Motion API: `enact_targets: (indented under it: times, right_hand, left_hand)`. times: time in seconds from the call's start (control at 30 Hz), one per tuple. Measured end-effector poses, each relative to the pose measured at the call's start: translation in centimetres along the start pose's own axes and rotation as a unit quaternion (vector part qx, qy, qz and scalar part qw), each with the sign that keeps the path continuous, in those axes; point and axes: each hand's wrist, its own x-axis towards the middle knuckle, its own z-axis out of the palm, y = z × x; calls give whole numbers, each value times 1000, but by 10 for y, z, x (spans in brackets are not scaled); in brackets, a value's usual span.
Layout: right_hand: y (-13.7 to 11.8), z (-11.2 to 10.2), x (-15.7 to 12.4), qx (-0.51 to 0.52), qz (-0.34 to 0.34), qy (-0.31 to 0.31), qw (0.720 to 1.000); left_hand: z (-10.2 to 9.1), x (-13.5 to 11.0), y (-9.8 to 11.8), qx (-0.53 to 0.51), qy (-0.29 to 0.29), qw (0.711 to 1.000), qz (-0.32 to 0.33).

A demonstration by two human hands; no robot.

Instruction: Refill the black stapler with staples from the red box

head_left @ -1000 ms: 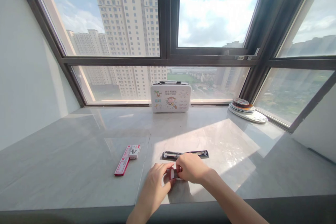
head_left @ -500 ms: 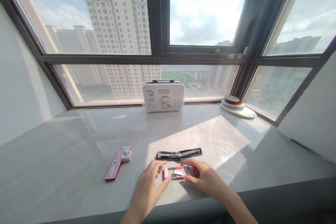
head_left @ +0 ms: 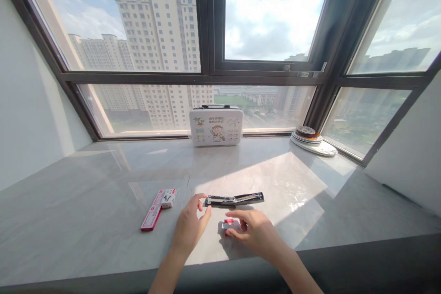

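A black stapler [head_left: 237, 199] lies opened out flat on the grey marble sill [head_left: 103, 193]. My left hand [head_left: 190, 225] is at its left end, thumb and forefinger curved and apart, holding nothing. My right hand [head_left: 255, 232] rests just in front of the stapler. Its fingertips pinch a small red and white staple box [head_left: 227, 224] that sits on the sill.
A long red staple box [head_left: 150, 217] and a small white one [head_left: 168, 197] lie to the left. A white carry case with cartoon print [head_left: 216, 126] stands against the window. A stack of plates [head_left: 313, 141] sits at the back right corner. The sill's dark front edge [head_left: 344, 257] is close.
My left hand let go of the small staple box and moved up to the stapler's left end. The opened box now looks shorter under my right fingertips.
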Motion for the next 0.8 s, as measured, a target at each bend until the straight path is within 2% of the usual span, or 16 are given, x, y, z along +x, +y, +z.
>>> enact_targets:
  times: [0.1, 0.17, 0.43, 0.57, 0.8]
  right_hand:
    - [-15, 5, 7, 22, 6, -53, 998]
    - [-21, 7, 12, 34, 7, -68, 997]
    - [-13, 6, 44, 27, -4, -33, 999]
    - [-9, 6, 55, 3, -15, -54, 998]
    - [-11, 7, 53, -32, -20, -66, 997]
  left_hand:
    - [-2, 22, -7, 40, -35, 998, 35]
    - [-1, 26, -6, 47, -66, 996, 44]
    - [4, -6, 9, 67, -68, 995, 21]
    - [3, -7, 12, 73, -67, 995, 15]
    - [4, -6, 11, 77, -65, 995, 13]
